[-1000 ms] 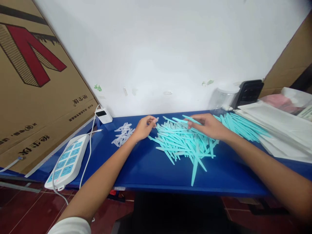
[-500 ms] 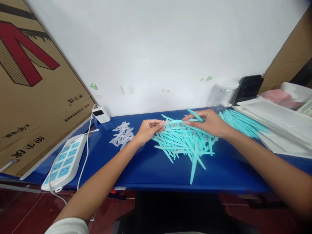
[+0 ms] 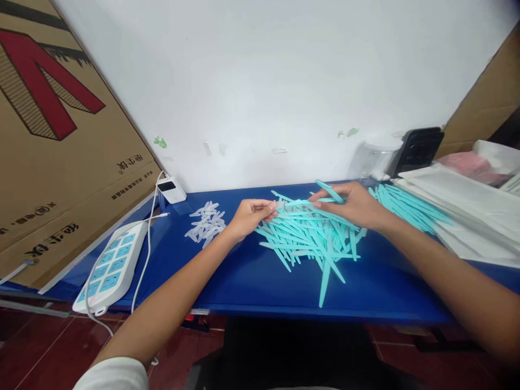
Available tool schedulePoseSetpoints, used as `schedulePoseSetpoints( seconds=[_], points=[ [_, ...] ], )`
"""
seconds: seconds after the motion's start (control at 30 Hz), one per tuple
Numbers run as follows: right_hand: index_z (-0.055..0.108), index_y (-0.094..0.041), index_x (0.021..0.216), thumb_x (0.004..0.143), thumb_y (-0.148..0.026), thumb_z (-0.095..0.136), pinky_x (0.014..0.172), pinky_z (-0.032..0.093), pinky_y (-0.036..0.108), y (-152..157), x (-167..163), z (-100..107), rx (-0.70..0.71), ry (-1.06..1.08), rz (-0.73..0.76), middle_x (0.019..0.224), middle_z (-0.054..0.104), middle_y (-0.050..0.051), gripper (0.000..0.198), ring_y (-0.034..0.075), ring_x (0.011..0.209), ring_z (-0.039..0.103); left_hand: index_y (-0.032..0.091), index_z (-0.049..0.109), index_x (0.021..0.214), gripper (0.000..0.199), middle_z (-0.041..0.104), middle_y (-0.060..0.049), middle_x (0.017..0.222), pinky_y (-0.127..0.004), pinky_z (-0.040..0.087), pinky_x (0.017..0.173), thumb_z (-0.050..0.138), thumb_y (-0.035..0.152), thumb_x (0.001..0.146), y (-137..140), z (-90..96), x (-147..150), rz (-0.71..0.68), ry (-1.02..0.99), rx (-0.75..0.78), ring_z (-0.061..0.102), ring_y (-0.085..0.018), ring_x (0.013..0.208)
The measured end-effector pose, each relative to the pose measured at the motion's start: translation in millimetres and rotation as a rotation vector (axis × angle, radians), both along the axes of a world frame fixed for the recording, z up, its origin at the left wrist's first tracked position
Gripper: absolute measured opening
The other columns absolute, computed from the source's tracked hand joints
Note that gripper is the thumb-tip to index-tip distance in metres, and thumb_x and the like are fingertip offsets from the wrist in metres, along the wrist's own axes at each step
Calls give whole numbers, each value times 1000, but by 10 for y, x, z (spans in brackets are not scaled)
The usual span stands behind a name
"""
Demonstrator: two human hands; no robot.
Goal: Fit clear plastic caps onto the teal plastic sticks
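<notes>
Over a loose pile of slim turquoise plastic sticks [image 3: 312, 238], both my hands meet. My left hand [image 3: 254, 216] is closed, thumb against fingers, on a small translucent cap [image 3: 280, 205] at the tip of one turquoise stick [image 3: 296, 203]. The other end of that stick is pinched by my right hand [image 3: 351, 205]. A second turquoise stick [image 3: 329, 190] is tucked between my right hand's fingers and points up to the left. Left of my left hand lies a small heap of translucent caps [image 3: 206, 223].
More turquoise sticks [image 3: 410, 208] lie in a row at the right, beside stacked white packets [image 3: 467, 200]. A clear jar [image 3: 376, 157] and a black phone-like slab [image 3: 420, 149] stand behind. At left are a power strip [image 3: 111, 271], cables and a large carton [image 3: 60, 162].
The view has shifted slightly, so everything sits a little further right. My hands keep nearly the same hold on the stick, with no other clear change.
</notes>
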State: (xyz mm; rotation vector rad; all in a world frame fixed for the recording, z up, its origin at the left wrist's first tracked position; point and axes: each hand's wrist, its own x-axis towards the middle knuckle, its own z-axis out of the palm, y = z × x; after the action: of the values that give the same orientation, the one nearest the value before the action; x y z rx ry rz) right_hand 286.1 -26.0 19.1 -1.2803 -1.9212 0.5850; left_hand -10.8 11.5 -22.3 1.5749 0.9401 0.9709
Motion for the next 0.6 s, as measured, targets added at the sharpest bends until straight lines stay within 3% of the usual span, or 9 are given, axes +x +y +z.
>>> schedulePoseSetpoints(
  seconds=[0.17, 0.37, 0.6],
  points=[
    [85, -25, 106, 86, -56, 73, 74, 54, 40, -8, -42, -20, -45, -20, 42, 100, 81, 7, 39, 27, 82, 72, 12, 82, 99, 45, 80, -11, 90, -28, 56, 69, 82, 54, 82, -32, 5, 20, -58, 27, -10, 67, -15, 71],
    [85, -26, 104, 87, -56, 73, 91, 50, 45, -38, -143, -81, -55, -8, 123, 101, 79, 8, 37, 33, 106, 70, 11, 82, 102, 46, 81, -13, 89, -31, 58, 72, 83, 53, 82, -105, -22, 72, -109, 22, 27, 72, -19, 75],
    [79, -23, 110, 91, -64, 66, 79, 49, 40, -40, -142, -37, -71, 4, 182, 101, 77, 8, 48, 28, 91, 68, 11, 82, 104, 48, 81, -14, 90, -32, 58, 72, 82, 54, 83, -64, 31, 48, -59, 47, 62, 72, -20, 74]
  ],
)
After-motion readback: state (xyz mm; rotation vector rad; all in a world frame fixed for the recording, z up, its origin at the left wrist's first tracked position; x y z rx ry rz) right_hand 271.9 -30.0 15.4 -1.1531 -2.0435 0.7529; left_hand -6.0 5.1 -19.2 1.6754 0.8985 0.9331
